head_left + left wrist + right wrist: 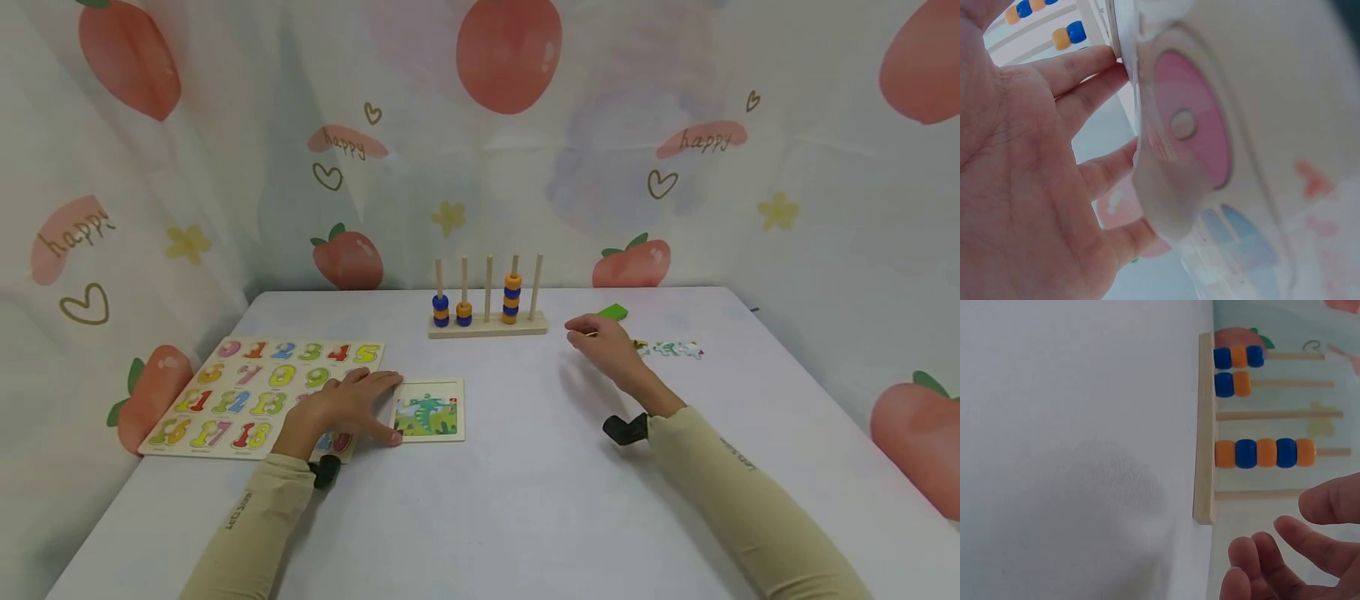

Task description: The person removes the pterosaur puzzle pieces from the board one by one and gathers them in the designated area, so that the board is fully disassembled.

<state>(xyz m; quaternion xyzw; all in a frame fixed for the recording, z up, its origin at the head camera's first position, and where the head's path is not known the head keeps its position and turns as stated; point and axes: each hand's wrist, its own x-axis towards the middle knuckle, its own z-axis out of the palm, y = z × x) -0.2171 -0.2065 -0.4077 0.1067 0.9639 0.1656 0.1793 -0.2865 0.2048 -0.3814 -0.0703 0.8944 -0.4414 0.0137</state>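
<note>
Left of centre in the head view, the left hand [341, 408] is spread and relaxed, thumb and fingers touching the left side of a framed dinosaur puzzle [427, 410]; its palm hangs over a number board [183, 451]. Right of centre, the right hand [607, 348] is raised above the white counter [487, 517], fingers bent; a pale sliver shows between them, but I cannot tell whether it is grasped. Just beside that hand, to the right, lie puzzle pieces [678, 350], with a green block [613, 312] behind. At upper centre stands a wooden rack [487, 331] with blue and orange beads [512, 300] on three pegs.
</note>
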